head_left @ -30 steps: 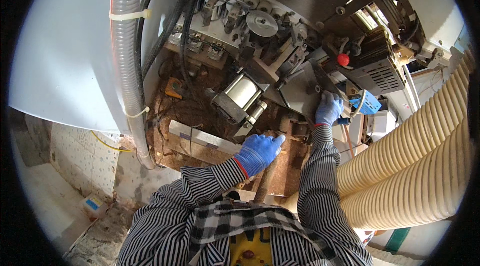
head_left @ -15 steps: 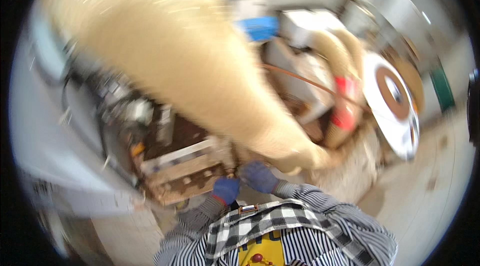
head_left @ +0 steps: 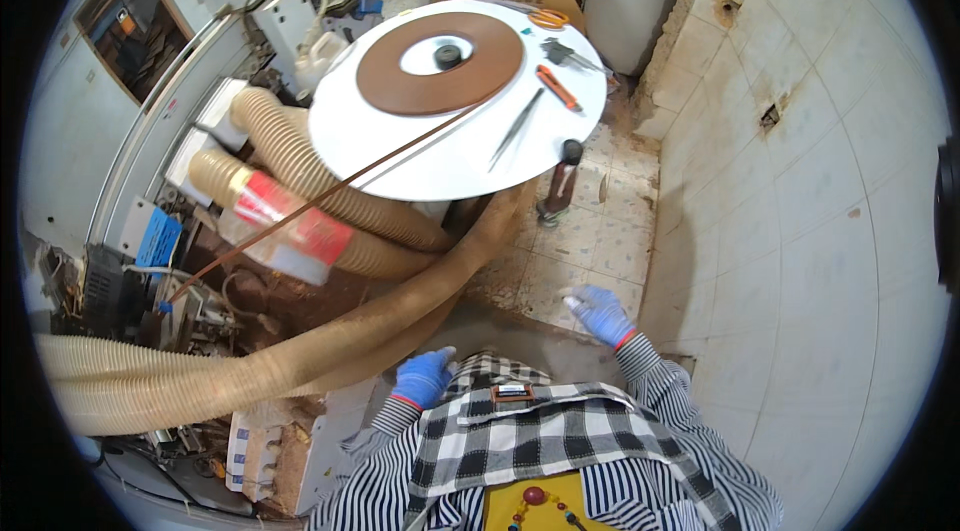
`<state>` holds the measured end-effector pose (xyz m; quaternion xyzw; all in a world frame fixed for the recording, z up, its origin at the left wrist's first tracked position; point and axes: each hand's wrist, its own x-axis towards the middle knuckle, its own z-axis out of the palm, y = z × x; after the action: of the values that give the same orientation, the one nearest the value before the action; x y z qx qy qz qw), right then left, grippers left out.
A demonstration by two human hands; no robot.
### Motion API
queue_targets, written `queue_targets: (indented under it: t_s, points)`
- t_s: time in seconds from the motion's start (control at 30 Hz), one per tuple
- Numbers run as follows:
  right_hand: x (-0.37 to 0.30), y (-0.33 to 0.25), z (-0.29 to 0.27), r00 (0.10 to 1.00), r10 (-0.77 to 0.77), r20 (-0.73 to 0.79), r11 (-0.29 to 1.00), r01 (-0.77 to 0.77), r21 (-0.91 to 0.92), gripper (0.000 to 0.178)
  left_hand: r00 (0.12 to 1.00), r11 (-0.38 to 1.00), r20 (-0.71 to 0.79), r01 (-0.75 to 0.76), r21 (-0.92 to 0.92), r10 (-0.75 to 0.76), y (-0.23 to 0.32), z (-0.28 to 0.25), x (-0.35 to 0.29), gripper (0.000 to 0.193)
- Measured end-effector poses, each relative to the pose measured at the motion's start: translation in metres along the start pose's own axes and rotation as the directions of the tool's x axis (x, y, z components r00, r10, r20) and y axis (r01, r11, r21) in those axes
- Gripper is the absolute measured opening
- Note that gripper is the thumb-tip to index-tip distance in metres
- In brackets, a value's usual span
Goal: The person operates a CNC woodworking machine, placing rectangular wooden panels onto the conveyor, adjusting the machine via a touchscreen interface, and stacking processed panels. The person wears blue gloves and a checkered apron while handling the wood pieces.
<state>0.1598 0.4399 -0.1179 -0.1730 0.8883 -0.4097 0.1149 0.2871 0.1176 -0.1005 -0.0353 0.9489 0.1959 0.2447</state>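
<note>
My left hand [head_left: 424, 378], in a blue glove with a red cuff, hangs close in front of my checked apron [head_left: 560, 431]. Its fingers are loosely bent, and I see nothing held in it. My right hand [head_left: 600, 314], gloved the same way with pale fingertips, is held out over the tiled floor, its fingers partly stretched and holding nothing visible. Nearest my left hand runs a thick ribbed tan hose [head_left: 330, 346]. Beyond my right hand, a dark, bottle-like object [head_left: 563, 181] stands beside a round white table [head_left: 390, 166]. Neither hand touches these things.
A brown edge-band roll [head_left: 385, 66] lies on the white table, its strip [head_left: 330, 193] running down to the machine at left. Orange scissors [head_left: 548, 19], tweezers [head_left: 517, 129] and an orange cutter knife [head_left: 560, 89] lie there too. A tiled wall [head_left: 790, 201] bounds the right.
My view has swung right, away from the machine and toward the round table and tiled wall. My hands, close together near the hose before, are now apart.
</note>
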Motion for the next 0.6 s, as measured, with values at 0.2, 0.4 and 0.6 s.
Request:
queue_targets:
  t_s: [0.2,0.4,0.6]
  points:
    - [0.073,0.138,-0.18,0.913,0.187,-0.364,0.974,-0.221,-0.053,0.025,0.906,0.833,-0.039,-0.404,-0.379,0.421,0.152,-0.041,0.144,0.04]
    - [0.102,0.274,-0.292,0.86,0.296,-0.416,0.94,-0.339,-0.033,0.022,0.711,0.691,0.122,-0.606,-0.394,0.693,0.376,-0.076,0.326,0.04]
    - [0.208,0.383,-0.34,0.896,0.388,-0.216,0.912,-0.407,-0.051,0.027,0.702,0.818,0.486,-0.573,-0.048,0.52,0.501,-0.101,0.482,0.048]
